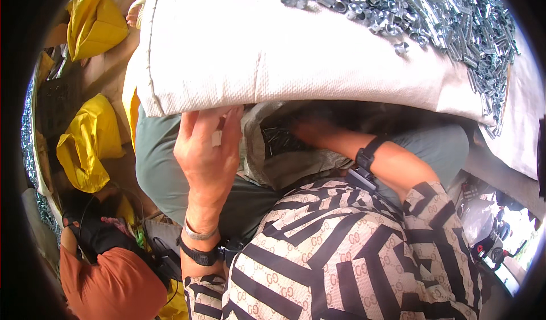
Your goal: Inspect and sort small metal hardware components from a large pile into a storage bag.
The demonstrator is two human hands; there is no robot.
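My left hand is raised at the front edge of the white woven cloth, its fingers curled together and the tips hidden under that edge. A small whitish bit shows between the fingers; what it belongs to is unclear. Beside this hand, an olive-grey woven sack lies gaping in my lap. My right hand reaches into its mouth, blurred and in shadow, so the fingers cannot be read. Dark thin pieces lie inside the sack near it.
Shiny metal tube pieces are heaped on the cloth, with longer ones toward the right. Yellow sacks stand at left. A person in an orange top works at lower left. A scooter shows at far right.
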